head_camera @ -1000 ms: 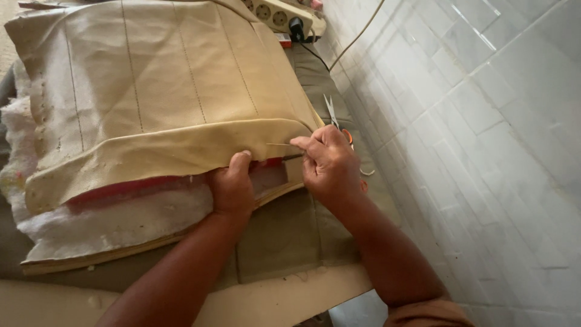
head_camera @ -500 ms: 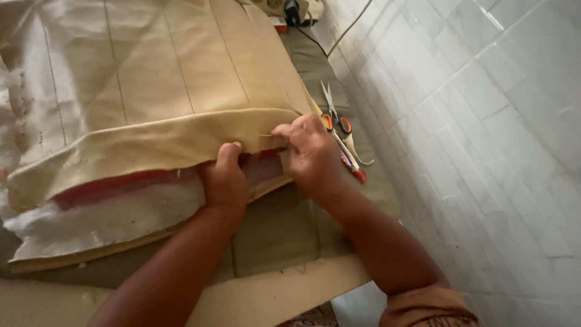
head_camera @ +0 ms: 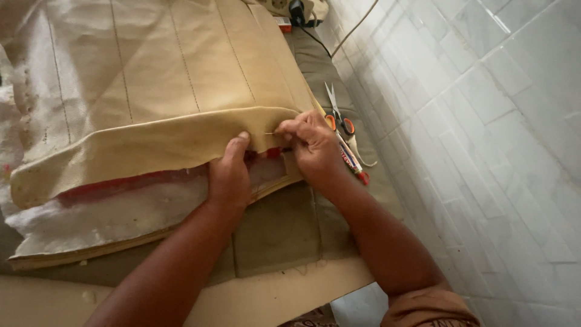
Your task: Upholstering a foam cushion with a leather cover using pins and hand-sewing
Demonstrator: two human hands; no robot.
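Tan fabric flap (head_camera: 151,142): lying folded across the padded panel (head_camera: 121,206), near the middle.
Left hand (head_camera: 230,175): pressing the flap, fingers together.
Right hand (head_camera: 311,145): pinching a needle (head_camera: 270,133) at the flap's right end.
Scissors (head_camera: 336,112): lying just right, by the tiled wall (head_camera: 484,121).

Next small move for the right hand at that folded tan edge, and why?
Probably draw the needle the rest of the way through the folded tan flap. The right hand pinches at the flap's corner with the thin needle poking out leftward, and the left hand presses the fold flat just beside it, so the edge looks steadied for pulling the stitch.
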